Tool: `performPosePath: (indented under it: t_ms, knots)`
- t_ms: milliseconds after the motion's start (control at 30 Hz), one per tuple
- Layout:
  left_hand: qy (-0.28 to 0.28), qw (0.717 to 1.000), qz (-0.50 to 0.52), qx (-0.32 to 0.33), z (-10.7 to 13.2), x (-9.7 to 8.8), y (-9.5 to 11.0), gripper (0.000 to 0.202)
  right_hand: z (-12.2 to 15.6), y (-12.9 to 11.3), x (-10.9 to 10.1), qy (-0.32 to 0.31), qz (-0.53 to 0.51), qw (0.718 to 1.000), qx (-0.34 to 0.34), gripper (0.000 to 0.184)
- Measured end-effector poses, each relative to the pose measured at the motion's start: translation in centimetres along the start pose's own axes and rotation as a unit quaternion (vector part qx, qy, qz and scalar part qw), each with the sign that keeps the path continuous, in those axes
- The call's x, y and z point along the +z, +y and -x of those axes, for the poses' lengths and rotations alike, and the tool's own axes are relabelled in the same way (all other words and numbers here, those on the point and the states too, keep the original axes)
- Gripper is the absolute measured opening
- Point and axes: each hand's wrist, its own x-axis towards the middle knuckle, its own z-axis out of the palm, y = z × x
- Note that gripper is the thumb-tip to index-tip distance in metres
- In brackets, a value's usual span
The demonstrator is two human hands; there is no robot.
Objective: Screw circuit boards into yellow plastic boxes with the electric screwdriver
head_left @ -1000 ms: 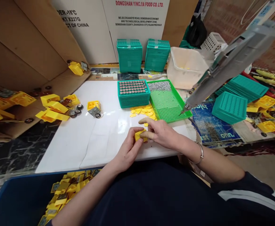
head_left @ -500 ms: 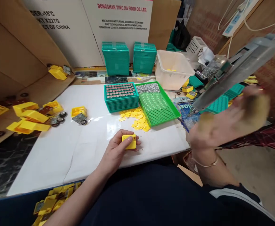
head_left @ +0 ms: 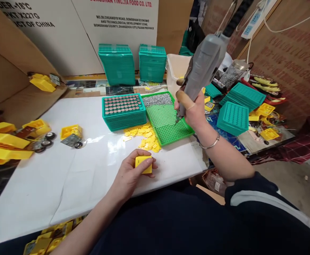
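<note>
My left hand (head_left: pixel 133 168) is closed around a small yellow plastic case (head_left: pixel 143 165), thumb on its top face, just above the front of the white table covering. My right hand (head_left: pixel 190 106) grips a grey electric screwdriver (head_left: pixel 203 63) with finger cots on some fingers. The driver is tilted, its bit pointing down over the green perforated tray (head_left: pixel 168 122). Small silvery screws (head_left: pixel 158 100) are heaped at that tray's far end. Left of it, a stack of teal trays (head_left: pixel 124 115) carries rows of round, coin-like pieces. Flat yellow plastic pieces (head_left: pixel 148 140) lie loose between tray and hand.
Yellow cases with wired parts (head_left: pixel 8 140) pile up at the left, and a single open case (head_left: pixel 71 131) lies nearer. Wrapped teal stacks (head_left: pixel 117 65) stand at the back. More teal trays (head_left: pixel 233 118) sit at the right beside a translucent bin (head_left: pixel 174 71).
My right hand has closed on the hanging screwdriver and brought it left, over the green tray. My left hand still holds the yellow case. The view has turned slightly right.
</note>
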Motion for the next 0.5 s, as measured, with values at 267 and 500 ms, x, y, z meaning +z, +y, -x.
performPosePath:
  t_ms: [267,500]
  knots:
    - [0.002,1.000,0.005,-0.007,0.1,0.0,0.2,0.028,0.0,2.8,1.0,0.042,-0.005,0.999,-0.011,0.038]
    - [-0.006,1.000,0.005,0.000,0.2,-0.2,-0.2,0.024,0.4,2.5,1.1,0.043,0.017,0.998,-0.029,0.039]
